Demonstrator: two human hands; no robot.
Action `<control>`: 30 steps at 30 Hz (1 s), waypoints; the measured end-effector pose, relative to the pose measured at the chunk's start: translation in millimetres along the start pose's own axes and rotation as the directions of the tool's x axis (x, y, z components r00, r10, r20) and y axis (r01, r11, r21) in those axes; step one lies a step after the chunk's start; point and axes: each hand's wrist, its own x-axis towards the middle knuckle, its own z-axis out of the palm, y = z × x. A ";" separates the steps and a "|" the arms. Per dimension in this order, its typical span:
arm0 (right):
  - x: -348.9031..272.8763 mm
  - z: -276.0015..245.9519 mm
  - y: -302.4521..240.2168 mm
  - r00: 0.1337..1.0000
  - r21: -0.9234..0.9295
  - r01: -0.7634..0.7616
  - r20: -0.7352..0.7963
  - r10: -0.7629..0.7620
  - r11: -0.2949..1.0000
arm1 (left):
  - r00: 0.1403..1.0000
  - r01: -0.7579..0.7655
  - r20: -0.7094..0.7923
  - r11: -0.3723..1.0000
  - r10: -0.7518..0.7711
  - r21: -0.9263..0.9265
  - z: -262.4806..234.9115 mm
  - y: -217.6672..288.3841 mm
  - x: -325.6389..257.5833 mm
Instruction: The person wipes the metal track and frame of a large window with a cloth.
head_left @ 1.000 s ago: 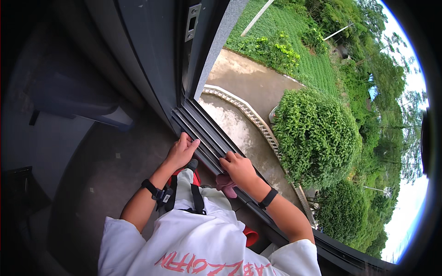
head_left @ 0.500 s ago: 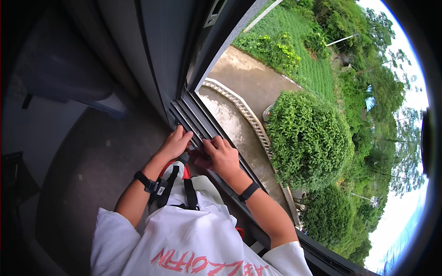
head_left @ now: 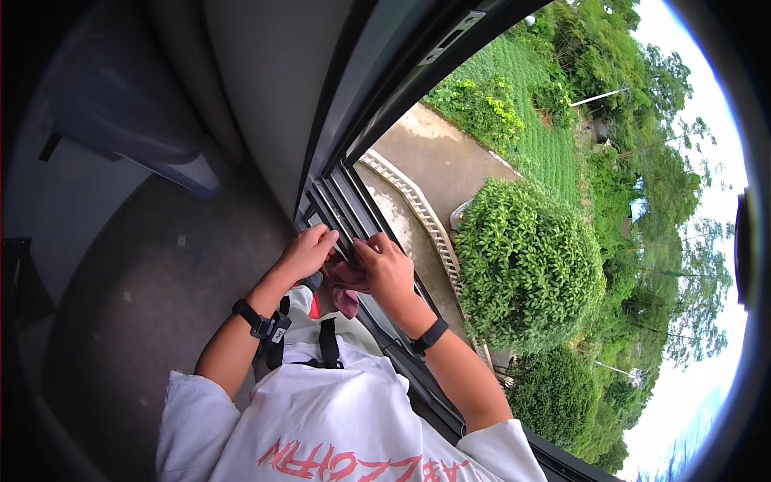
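Note:
A dusky pink cloth (head_left: 348, 291) hangs bunched below my right hand (head_left: 389, 271), whose bent fingers grip it. My left hand (head_left: 307, 252) is close by on the left, thumb and fingers pinched together. What lies between its fingertips, if anything, is hidden. Both hands are over the dark window track (head_left: 344, 210), with its parallel metal rails running between and beyond them. Part of the cloth reaches into the gap between the hands, and its upper edge is hard to make out.
A dark-framed sliding sash (head_left: 377, 120) rises beyond the hands, with a metal latch plate (head_left: 454, 36) on it. Outside, far below, are a paved yard (head_left: 450, 149) and a bushy tree (head_left: 530, 253). Grey floor (head_left: 161, 297) lies to the left indoors.
My hands have drawn slightly back from the track's far end, staying close together. More of the pink cloth now shows hanging between them. The whole view has turned a little.

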 end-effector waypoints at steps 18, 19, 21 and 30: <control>100.7 37.8 5.5 0.986 -0.025 0.112 -0.123 -0.114 0.993 | 0.986 -0.027 -0.148 0.958 0.072 0.285 11.7 35.6 1.3; 110.0 42.9 3.4 0.984 -0.044 0.116 -0.130 -0.121 0.992 | 0.976 -0.074 -0.174 0.953 0.130 0.295 12.5 29.7 7.2; 115.7 47.4 0.2 0.986 0.011 0.091 -0.144 -0.088 0.996 | 0.982 -0.047 -0.156 0.938 0.106 0.345 13.8 24.2 8.5; 110.3 48.9 -2.8 0.987 0.040 0.085 -0.137 -0.079 0.996 | 0.981 0.028 -0.188 0.927 0.045 0.374 10.5 20.9 23.5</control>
